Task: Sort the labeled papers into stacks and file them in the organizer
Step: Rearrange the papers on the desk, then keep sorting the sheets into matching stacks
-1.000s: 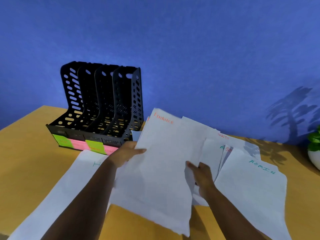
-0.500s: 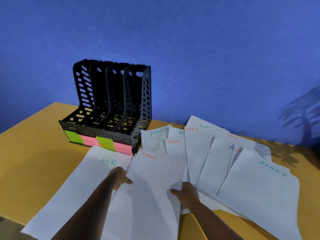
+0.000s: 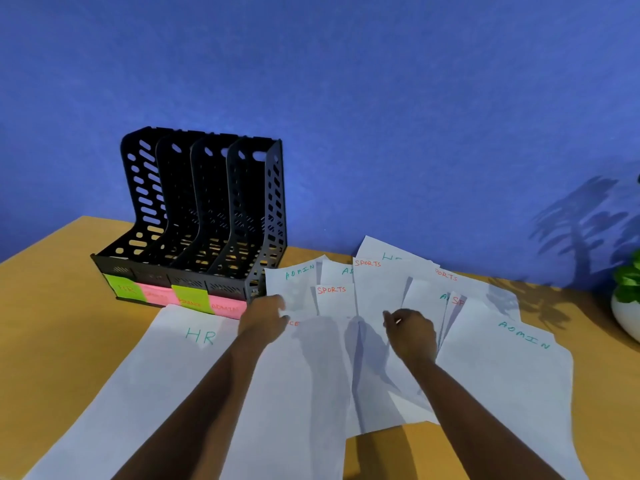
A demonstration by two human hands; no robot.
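A black four-slot organizer [image 3: 207, 209] stands at the back left, with green and pink sticky labels [image 3: 190, 299] along its front. A sheet marked HR [image 3: 138, 375] lies flat at the left. Beside it lies the FINANCE sheet [image 3: 301, 393], whose label is mostly covered by my left hand [image 3: 265, 318]. That hand sits at the sheet's top left corner, fingers reaching toward an ADMIN sheet [image 3: 294, 282]. My right hand [image 3: 410, 332] hovers loosely curled over the fanned sheets, next to a SPORTS sheet [image 3: 334, 299]. Another ADMIN sheet [image 3: 502, 375] lies at the right.
The wooden table [image 3: 52, 289] runs up to a blue wall. A white pot with a green plant [image 3: 627, 306] stands at the far right edge. More overlapping HR, SPORTS and ADMIN sheets spread behind my hands.
The FINANCE sheet went from held up in both hands to lying flat beside the HR sheet. Both hands have let go of it and moved forward toward the fanned sheets.
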